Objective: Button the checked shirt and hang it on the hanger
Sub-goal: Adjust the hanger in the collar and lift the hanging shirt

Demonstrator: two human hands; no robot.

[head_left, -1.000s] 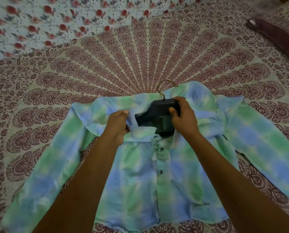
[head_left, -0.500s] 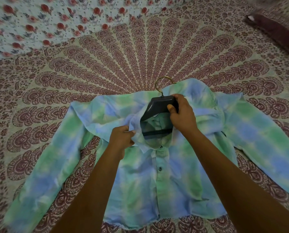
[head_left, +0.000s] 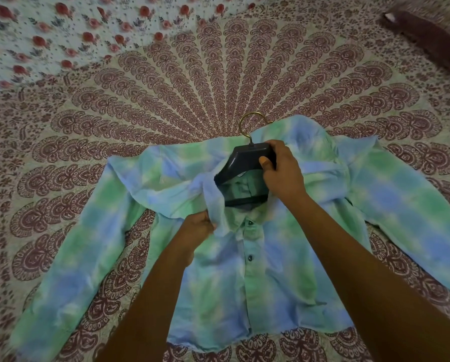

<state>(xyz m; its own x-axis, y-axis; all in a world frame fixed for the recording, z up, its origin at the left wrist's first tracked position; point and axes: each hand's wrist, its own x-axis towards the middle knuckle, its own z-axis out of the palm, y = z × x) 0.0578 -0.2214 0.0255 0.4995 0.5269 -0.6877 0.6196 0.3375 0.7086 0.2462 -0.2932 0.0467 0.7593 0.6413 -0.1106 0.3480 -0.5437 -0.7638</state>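
A green and blue checked shirt (head_left: 244, 283) lies front up on the bed, sleeves spread to both sides, its dark buttons fastened down the placket. A dark hanger (head_left: 244, 163) with a brass hook sits inside the neck opening, the hook sticking out past the collar. My right hand (head_left: 281, 173) grips the hanger's top at its right side. My left hand (head_left: 197, 228) pinches the left collar edge, just left of the top button. The hanger's arms are hidden under the shoulders.
The bed is covered by a maroon mandala-print sheet (head_left: 218, 74). A white cloth with red flowers (head_left: 48, 35) lies at the far left. A dark maroon pillow (head_left: 433, 35) sits at the far right corner.
My left hand has slid down along the collar toward the top button, pulling the collar edge with it. The neck opening has widened, showing more of the hanger. My right hand keeps its grip.
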